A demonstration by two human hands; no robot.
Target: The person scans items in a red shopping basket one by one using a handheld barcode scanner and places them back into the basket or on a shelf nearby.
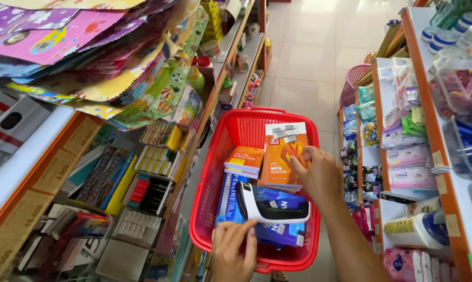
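A red plastic shopping basket (211, 172) hangs in the aisle in front of me. Inside it lie orange booklets (245, 159), a larger orange pack (283, 151), blue packets (280, 232) and a white-and-black stapler (270, 209) on top of them. My left hand (233, 250) rests on the basket's near rim, fingers touching the stapler's near end and the blue packet. My right hand (319, 175) reaches into the basket and grips the right edge of the larger orange pack.
On the left, shelves (43, 172) carry stationery, notebooks and overhanging colourful paper sheets (90, 57). The right-hand shelves (429, 130) bear tissue packs and toiletries. A pink basket (353, 81) stands farther down the tiled aisle (304, 57).
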